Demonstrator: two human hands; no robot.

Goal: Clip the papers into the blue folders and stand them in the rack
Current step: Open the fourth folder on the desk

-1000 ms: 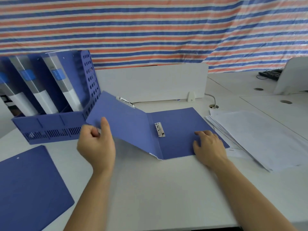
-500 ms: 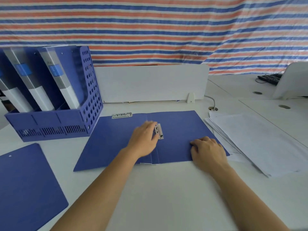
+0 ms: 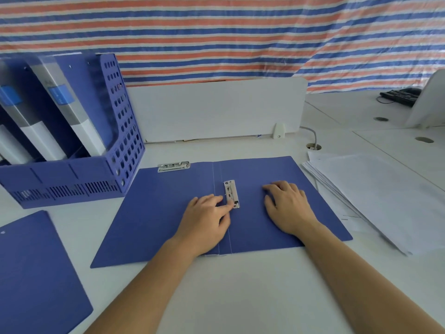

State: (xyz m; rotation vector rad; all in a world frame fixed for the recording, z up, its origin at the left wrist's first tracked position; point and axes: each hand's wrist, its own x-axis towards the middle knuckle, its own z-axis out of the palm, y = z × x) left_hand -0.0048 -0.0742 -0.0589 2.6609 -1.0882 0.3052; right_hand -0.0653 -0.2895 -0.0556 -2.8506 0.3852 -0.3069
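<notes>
A blue folder (image 3: pixel 159 213) lies spread open and flat on the white desk. A metal clip (image 3: pixel 231 193) sits just right of its spine, and a second clip (image 3: pixel 173 166) lies at the top edge of the left flap. My left hand (image 3: pixel 207 220) rests over the spine, its fingertips touching the lower end of the spine clip. My right hand (image 3: pixel 287 206) presses flat on the right flap. A stack of white papers (image 3: pixel 375 196) lies to the right. The blue rack (image 3: pixel 72 179) stands at the back left.
Grey and white binders (image 3: pixel 69 112) stand in the rack. A second blue folder (image 3: pixel 36 273) lies closed at the front left. A white divider panel (image 3: pixel 216 109) runs along the back, with a cable hole (image 3: pixel 313 147) beside it. A keyboard (image 3: pixel 399 95) is far right.
My left hand laid the left flap down flat, then moved to the spine clip. My right hand slid a little further onto the right flap.
</notes>
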